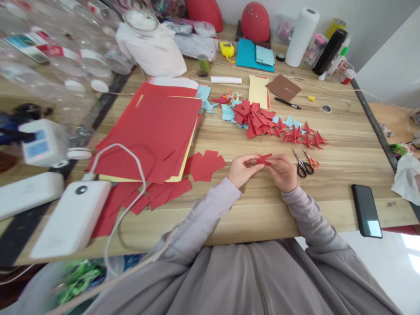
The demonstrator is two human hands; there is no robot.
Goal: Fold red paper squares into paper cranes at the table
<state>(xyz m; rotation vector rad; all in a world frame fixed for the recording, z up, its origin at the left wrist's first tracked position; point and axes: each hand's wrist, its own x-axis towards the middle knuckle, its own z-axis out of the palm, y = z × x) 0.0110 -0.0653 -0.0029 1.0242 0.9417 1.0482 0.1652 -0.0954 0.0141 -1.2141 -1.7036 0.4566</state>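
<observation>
A small folded piece of red paper (264,159) is pinched between both my hands above the table. My left hand (242,169) grips its left end and my right hand (282,172) its right end, with fingers closed on it. Just beyond my hands lies a heap of folded red paper pieces (254,117), with pointed red paper cranes (306,136) trailing right and some light blue ones among them. Black-handled scissors (302,166) and small orange-handled scissors (311,160) rest beside my right hand. Loose red paper squares (205,165) lie left of my left hand.
A stack of red sheets (157,131) covers the left of the table. A white power bank (74,214) with a looping white cable (139,168) sits near the front edge, and a phone (366,210) lies at the right. Plastic bottles (78,61) crowd the far left.
</observation>
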